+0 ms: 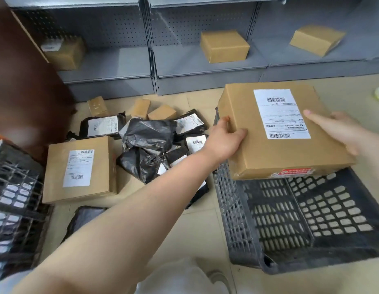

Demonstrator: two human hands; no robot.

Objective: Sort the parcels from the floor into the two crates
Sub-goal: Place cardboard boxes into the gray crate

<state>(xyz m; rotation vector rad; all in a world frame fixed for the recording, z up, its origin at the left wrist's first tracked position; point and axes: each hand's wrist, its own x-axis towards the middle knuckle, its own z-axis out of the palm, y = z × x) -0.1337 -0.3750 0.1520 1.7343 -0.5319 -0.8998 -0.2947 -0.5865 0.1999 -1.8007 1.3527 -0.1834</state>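
A large flat cardboard box [277, 149] with a white shipping label is held over the far end of the dark plastic crate [243, 219] on the right. My left hand [225, 137] grips its left edge, thumb on top. My right hand [337, 129] holds its right side, fingers lying on the top face. A second dark crate [14, 200] stands at the left edge. On the floor between the crates lie another labelled cardboard box [78, 168], several black plastic mailer bags [148, 134] and three small cardboard boxes [162, 112].
Grey metal shelving [154, 66] runs along the back, with cardboard boxes [224, 46] on its lowest shelf. A brown panel [21, 81] rises at the left. Another black bag [87, 217] lies near my left arm. My knee [184, 276] shows at the bottom.
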